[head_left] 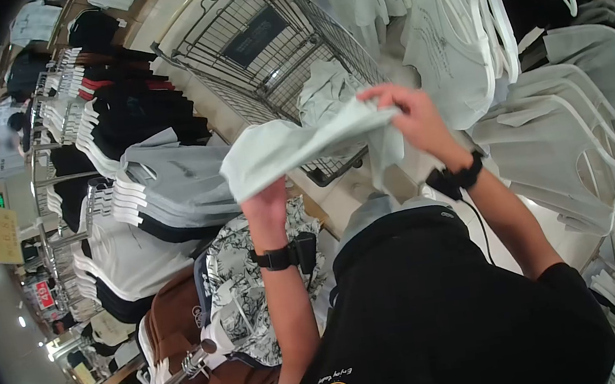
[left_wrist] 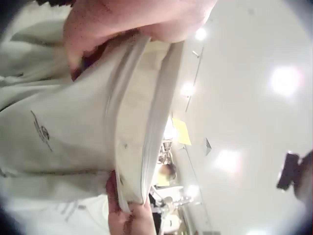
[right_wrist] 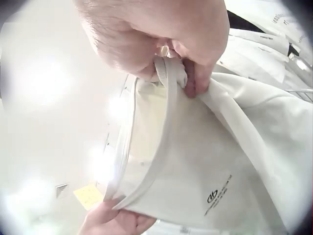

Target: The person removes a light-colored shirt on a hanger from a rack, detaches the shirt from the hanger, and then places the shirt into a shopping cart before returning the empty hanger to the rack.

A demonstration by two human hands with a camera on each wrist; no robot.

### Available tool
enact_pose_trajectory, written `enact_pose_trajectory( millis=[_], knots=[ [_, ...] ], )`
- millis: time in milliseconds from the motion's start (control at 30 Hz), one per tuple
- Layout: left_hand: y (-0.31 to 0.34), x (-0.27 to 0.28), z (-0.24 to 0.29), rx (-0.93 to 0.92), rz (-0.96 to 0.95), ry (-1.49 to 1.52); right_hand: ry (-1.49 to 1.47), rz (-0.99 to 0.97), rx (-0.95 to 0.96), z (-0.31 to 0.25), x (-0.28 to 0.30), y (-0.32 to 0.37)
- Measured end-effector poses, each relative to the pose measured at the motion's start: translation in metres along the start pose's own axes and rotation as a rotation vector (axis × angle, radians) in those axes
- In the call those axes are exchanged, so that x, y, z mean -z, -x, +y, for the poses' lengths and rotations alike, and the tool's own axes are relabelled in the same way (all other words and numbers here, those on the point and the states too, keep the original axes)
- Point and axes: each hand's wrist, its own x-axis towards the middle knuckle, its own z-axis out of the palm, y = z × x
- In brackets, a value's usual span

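A pale mint-white garment (head_left: 294, 147) is stretched between both hands at chest height. My left hand (head_left: 266, 205) grips its lower left end from beneath, and in the left wrist view the fingers (left_wrist: 122, 19) pinch the folded cloth (left_wrist: 73, 127). My right hand (head_left: 406, 113) pinches the upper right edge; the right wrist view has the fingertips (right_wrist: 195, 81) closed on a hem of the garment (right_wrist: 195, 161), which bears a small dark logo (right_wrist: 217, 193). Both wrists wear black bands.
A wire shopping cart (head_left: 281, 48) stands just beyond the garment with a pale cloth (head_left: 325, 89) inside. Racks of hung tops surround me: white ones (head_left: 457, 32) at right, black, grey and white ones (head_left: 137, 137) at left, brown and patterned ones (head_left: 208, 321) below.
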Motion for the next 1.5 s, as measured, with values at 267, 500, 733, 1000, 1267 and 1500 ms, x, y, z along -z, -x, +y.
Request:
enact_pose_trajectory(
  millis=[267,500,733,1000,1267,1500],
  knots=[
    [-0.055,0.02,0.063,0.023,0.063,-0.369,-0.157,0.141,-0.041,-0.033,-0.037,-0.093],
    [-0.048,-0.03,0.086,-0.171,0.196,-0.399,-0.225,0.238,0.032,-0.058,-0.022,-0.113],
    [-0.05,-0.064,0.098,-0.338,-0.022,-0.379,-0.225,0.189,0.096,-0.063,0.011,-0.129],
    [-0.075,-0.03,0.056,-0.232,0.032,-0.402,0.157,-0.113,-0.121,0.018,0.047,-0.079],
    [-0.137,0.015,0.041,0.219,0.004,-0.105,0.311,-0.487,-0.393,0.044,0.014,-0.031],
    [-0.14,-0.008,0.026,0.239,0.005,-0.242,0.377,-0.215,-0.325,0.022,0.042,-0.03]
  ],
)
